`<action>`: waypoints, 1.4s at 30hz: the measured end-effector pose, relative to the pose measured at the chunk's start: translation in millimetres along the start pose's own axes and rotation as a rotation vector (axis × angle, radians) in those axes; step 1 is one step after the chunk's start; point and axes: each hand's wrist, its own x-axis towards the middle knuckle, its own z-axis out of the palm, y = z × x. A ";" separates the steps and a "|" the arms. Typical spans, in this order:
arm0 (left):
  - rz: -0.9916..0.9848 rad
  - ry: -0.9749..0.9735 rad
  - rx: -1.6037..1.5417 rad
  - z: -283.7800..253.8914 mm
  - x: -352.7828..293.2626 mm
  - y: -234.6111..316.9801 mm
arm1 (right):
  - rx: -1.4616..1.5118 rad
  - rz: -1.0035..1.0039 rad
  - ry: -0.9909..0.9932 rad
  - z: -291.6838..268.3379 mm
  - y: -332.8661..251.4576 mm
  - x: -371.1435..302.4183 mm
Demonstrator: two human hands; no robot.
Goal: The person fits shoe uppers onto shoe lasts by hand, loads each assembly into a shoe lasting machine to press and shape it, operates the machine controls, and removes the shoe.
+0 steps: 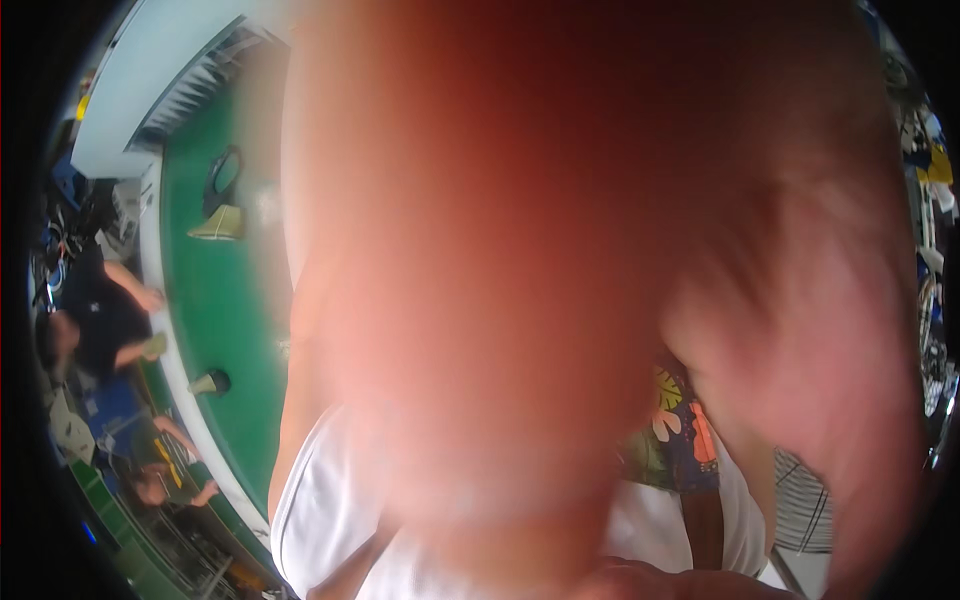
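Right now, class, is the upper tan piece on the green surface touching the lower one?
Apart. The head view shows a broad stretch of green surface between the upper tan piece and the lower tan piece.

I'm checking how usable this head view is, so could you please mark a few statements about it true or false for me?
1. A blurred hand close to the lens covers the middle of the view. True.
2. The long surface at the left is bright red. False: it is green with a white edge.
3. A co-worker in a dark top is beyond that white edge, at the far left. True.
4. The plain cloth low in the picture is black. False: it is white.
5. A patterned cloth shows below and right of the middle. True.
6. The flared piece on the long surface is bright blue. False: it is olive.
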 end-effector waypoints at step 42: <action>-0.095 -0.456 -0.307 144.5 -87.3 105.4 | 0.376 -0.016 0.976 -15.9 114.6 -136.3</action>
